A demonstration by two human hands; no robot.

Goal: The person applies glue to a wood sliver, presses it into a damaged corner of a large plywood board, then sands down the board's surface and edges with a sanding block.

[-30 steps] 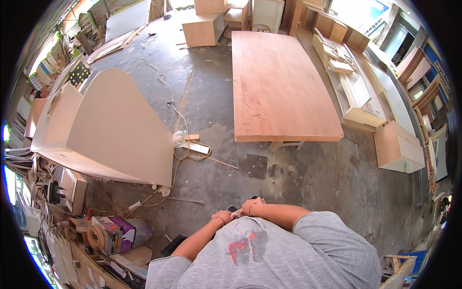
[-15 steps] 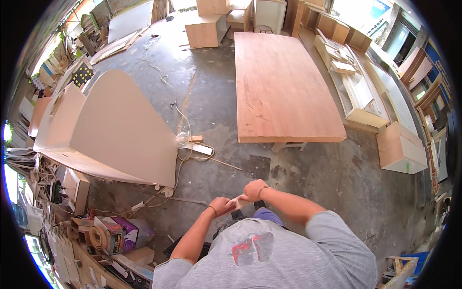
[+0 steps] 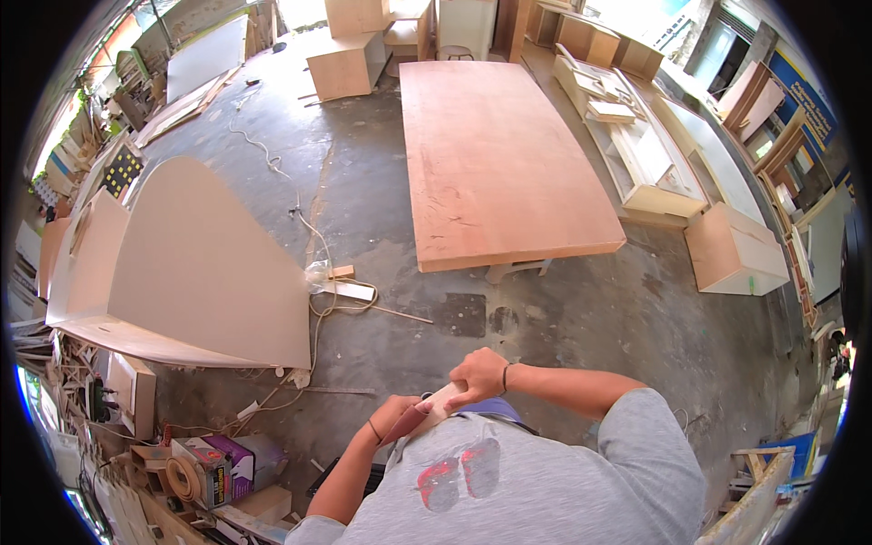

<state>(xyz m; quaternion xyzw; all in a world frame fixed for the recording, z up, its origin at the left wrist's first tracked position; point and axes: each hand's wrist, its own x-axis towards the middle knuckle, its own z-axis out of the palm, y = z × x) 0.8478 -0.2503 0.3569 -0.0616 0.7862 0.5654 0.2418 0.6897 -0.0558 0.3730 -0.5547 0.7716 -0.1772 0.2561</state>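
Close in front of my shirt, both hands share a short pale wooden block [image 3: 445,397] tilted up toward the right. A reddish-brown sheet [image 3: 406,424], like sandpaper, lies against its lower left end. My left hand [image 3: 392,416] is closed around that end and the sheet, its fingers partly hidden. At the upper right end, my right hand [image 3: 480,374] is clenched on the block with the knuckles up. The block's underside cannot be seen.
Ahead stands a large reddish wooden tabletop [image 3: 509,163]. To the left is a curved pale panel unit [image 3: 209,272]. A cable [image 3: 313,236] and wood offcuts [image 3: 350,290] lie on the floor between. Boxes [image 3: 232,468] crowd the lower left; a small cabinet [image 3: 736,250] is at right.
Both hands have drawn closer to my body, and more of the block and reddish sheet shows. The surroundings have shifted left in the view.
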